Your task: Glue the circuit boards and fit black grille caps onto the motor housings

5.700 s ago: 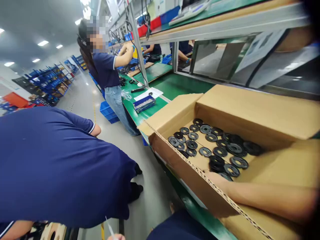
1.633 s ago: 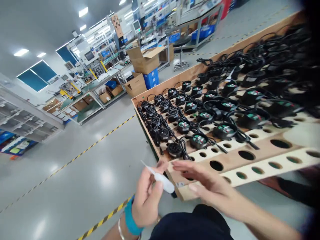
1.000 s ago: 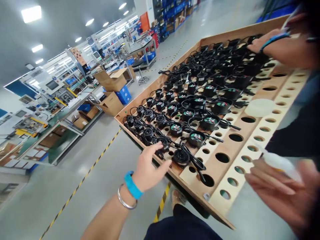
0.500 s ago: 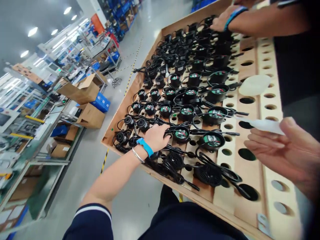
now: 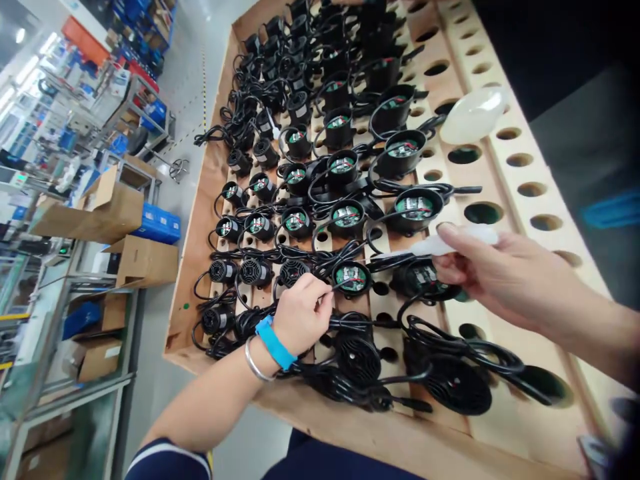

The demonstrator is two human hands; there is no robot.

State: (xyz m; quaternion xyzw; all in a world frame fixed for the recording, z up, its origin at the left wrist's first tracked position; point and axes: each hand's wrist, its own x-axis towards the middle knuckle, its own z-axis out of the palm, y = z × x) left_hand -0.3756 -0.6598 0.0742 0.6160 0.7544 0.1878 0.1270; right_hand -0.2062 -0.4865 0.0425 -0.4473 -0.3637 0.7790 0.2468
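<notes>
While right hand (image 5: 475, 263) grips white dropper (image 5: 430, 247), dropper's thin tip pointing left near black cup (image 5: 351, 278), left hand (image 5: 305, 313) sits just beside same cup, fingertips seemingly pinching black cable (image 5: 341, 285), though spot is small and hard to read. Cup stands in wooden tray (image 5: 189, 283) among rows of similar cups (image 5: 345, 217). Translucent disc (image 5: 474, 115) rests on tray, beyond right hand.
</notes>
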